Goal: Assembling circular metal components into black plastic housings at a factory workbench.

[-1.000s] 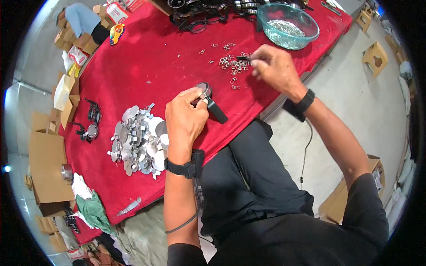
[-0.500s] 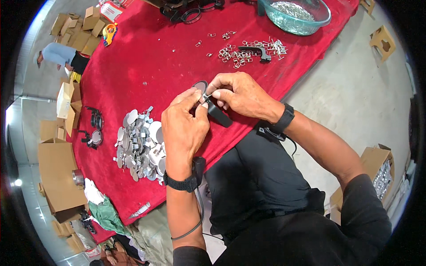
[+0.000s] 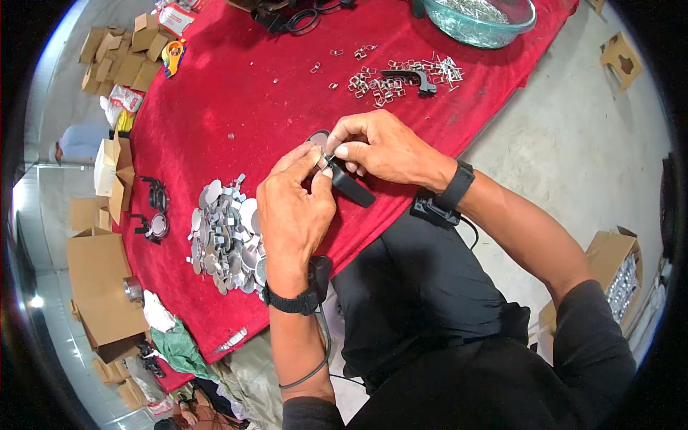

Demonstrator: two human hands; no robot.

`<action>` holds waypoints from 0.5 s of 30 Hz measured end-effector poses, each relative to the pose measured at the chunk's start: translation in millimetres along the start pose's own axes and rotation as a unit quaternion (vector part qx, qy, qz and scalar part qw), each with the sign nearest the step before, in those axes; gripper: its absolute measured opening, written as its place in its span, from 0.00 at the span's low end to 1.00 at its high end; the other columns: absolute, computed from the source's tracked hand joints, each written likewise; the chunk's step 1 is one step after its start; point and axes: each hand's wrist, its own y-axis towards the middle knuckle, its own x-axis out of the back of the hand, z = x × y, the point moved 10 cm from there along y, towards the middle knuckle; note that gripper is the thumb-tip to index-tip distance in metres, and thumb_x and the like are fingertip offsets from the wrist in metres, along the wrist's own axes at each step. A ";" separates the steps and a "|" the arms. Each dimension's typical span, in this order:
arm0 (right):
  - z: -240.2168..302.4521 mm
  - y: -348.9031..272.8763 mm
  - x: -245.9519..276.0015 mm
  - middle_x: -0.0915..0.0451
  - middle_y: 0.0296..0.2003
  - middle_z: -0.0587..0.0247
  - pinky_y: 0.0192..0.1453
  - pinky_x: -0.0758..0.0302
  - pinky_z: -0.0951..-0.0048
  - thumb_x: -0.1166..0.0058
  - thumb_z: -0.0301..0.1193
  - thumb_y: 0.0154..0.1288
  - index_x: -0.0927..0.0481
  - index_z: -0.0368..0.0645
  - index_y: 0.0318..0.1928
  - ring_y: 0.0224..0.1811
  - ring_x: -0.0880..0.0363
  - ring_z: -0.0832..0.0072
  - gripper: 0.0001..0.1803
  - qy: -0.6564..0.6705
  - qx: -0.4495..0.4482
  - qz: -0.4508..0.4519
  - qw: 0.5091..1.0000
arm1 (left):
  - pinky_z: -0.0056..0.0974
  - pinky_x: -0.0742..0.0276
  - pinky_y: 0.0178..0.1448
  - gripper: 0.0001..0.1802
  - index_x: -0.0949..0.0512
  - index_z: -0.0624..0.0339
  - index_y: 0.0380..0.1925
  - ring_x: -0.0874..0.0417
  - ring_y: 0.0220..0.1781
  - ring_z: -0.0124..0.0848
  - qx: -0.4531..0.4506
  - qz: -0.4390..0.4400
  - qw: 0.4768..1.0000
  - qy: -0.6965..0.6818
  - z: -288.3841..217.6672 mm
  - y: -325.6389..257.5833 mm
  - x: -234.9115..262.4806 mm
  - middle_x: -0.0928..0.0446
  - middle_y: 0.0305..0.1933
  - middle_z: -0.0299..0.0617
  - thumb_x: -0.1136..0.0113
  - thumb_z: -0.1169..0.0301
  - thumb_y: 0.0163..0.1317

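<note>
My left hand (image 3: 295, 204) is closed on a black part with a thick plastic handle (image 3: 353, 190) that points toward my lap. A round grey disc with a black rim (image 3: 318, 137) shows beyond the left fingertips, at the other end of the part. My right hand (image 3: 387, 150) is closed in a pinch at the joint between handle and disc. Thumb and forefinger hold a small shiny metal pin there, partly hidden by the fingers. Left of my hands lies a heap of flat grey metal discs with tabs (image 3: 228, 240).
On the red cloth (image 3: 287, 93) lie small metal clips (image 3: 387, 89) and pins (image 3: 448, 72), with another black handle (image 3: 412, 77) across them. A teal glass-like bowl (image 3: 476, 25) of pins stands far right. Black ring assemblies (image 3: 154, 208) lie left, near cardboard boxes (image 3: 104, 287).
Both hands stay together at the same part, with only slight finger movement. The whole view has shifted a little. The bent-over person at the far left has moved.
</note>
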 end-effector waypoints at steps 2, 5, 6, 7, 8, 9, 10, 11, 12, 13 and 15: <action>-2.2 1.2 -1.8 0.10 0.33 0.57 0.41 0.16 0.65 0.40 0.25 0.74 0.09 0.33 0.47 0.32 0.13 0.73 0.10 0.007 -0.007 0.003 1.000 | 0.45 0.19 0.74 0.19 0.10 0.68 0.56 0.09 0.66 0.49 -0.009 -0.012 1.000 0.014 3.1 -1.2 0.2 0.11 0.62 0.60 0.32 0.76 0.66; -4.9 0.4 -2.3 0.09 0.33 0.57 0.41 0.15 0.66 0.40 0.25 0.74 0.09 0.33 0.47 0.33 0.13 0.74 0.10 0.013 -0.017 0.005 1.000 | 0.45 0.19 0.74 0.19 0.10 0.68 0.57 0.09 0.66 0.49 -0.008 -0.020 1.000 0.011 1.9 -1.8 -1.1 0.10 0.61 0.60 0.33 0.77 0.67; -5.4 -0.3 -1.3 0.09 0.34 0.57 0.41 0.15 0.66 0.39 0.25 0.74 0.09 0.34 0.48 0.33 0.12 0.74 0.10 0.011 -0.020 0.005 1.000 | 0.45 0.19 0.74 0.19 0.10 0.68 0.57 0.09 0.66 0.49 -0.009 -0.019 1.000 0.011 0.5 -1.4 -1.7 0.10 0.61 0.60 0.33 0.77 0.67; -5.5 -0.2 -1.0 0.09 0.34 0.57 0.41 0.15 0.66 0.39 0.25 0.74 0.09 0.34 0.48 0.33 0.12 0.74 0.10 0.012 -0.019 0.004 1.000 | 0.44 0.19 0.74 0.19 0.10 0.68 0.57 0.09 0.65 0.49 -0.008 -0.018 1.000 0.014 -1.0 -0.9 -2.0 0.10 0.62 0.59 0.33 0.77 0.67; -4.1 0.6 0.3 0.09 0.34 0.56 0.41 0.15 0.66 0.39 0.26 0.74 0.09 0.34 0.48 0.33 0.12 0.74 0.10 0.011 -0.011 -0.005 1.000 | 0.44 0.19 0.74 0.19 0.10 0.68 0.57 0.09 0.65 0.49 -0.008 -0.016 1.000 0.018 -2.1 -0.3 -2.4 0.10 0.62 0.59 0.32 0.77 0.67; -3.5 1.1 0.0 0.08 0.35 0.56 0.41 0.15 0.66 0.39 0.26 0.74 0.09 0.34 0.49 0.33 0.12 0.75 0.10 0.012 -0.003 -0.013 1.000 | 0.44 0.19 0.74 0.19 0.10 0.68 0.57 0.09 0.65 0.49 -0.008 -0.015 1.000 0.019 -0.5 -0.8 -2.1 0.10 0.62 0.59 0.32 0.77 0.67; -4.7 1.0 -1.4 0.08 0.35 0.56 0.41 0.15 0.66 0.39 0.26 0.74 0.09 0.34 0.49 0.33 0.12 0.75 0.10 0.014 -0.003 -0.013 1.000 | 0.44 0.19 0.74 0.19 0.10 0.68 0.57 0.09 0.65 0.48 -0.001 -0.013 1.000 0.000 3.5 -1.2 -2.0 0.10 0.62 0.59 0.33 0.77 0.67; -6.3 0.5 -0.5 0.08 0.35 0.54 0.42 0.15 0.65 0.38 0.26 0.74 0.09 0.34 0.48 0.34 0.11 0.73 0.10 0.024 -0.005 -0.026 0.999 | 0.44 0.19 0.74 0.19 0.10 0.68 0.57 0.09 0.65 0.47 0.006 -0.011 1.000 -0.019 6.1 -1.5 -2.1 0.10 0.62 0.58 0.33 0.77 0.67; -7.4 0.1 0.6 0.07 0.36 0.52 0.43 0.14 0.63 0.37 0.27 0.73 0.09 0.34 0.48 0.34 0.10 0.71 0.11 0.035 -0.007 -0.038 0.999 | 0.44 0.19 0.74 0.19 0.10 0.68 0.57 0.09 0.65 0.47 0.006 -0.010 1.000 -0.017 5.6 -1.5 -1.9 0.10 0.62 0.58 0.33 0.77 0.67; -7.5 -2.3 -0.5 0.07 0.36 0.52 0.43 0.14 0.63 0.37 0.27 0.73 0.09 0.34 0.48 0.34 0.10 0.71 0.11 0.037 -0.006 -0.039 0.999 | 0.43 0.19 0.74 0.19 0.10 0.69 0.57 0.09 0.65 0.47 0.001 -0.012 1.000 -0.009 3.6 -1.4 -1.4 0.10 0.62 0.59 0.33 0.77 0.67; 4.5 -10.8 6.0 0.08 0.36 0.47 0.45 0.14 0.59 0.36 0.30 0.72 0.10 0.33 0.47 0.36 0.08 0.62 0.11 -0.044 0.046 -0.083 0.994 | 0.43 0.19 0.75 0.19 0.11 0.69 0.57 0.09 0.66 0.46 -0.003 -0.014 1.000 0.001 2.8 -2.3 -1.9 0.11 0.62 0.59 0.33 0.77 0.67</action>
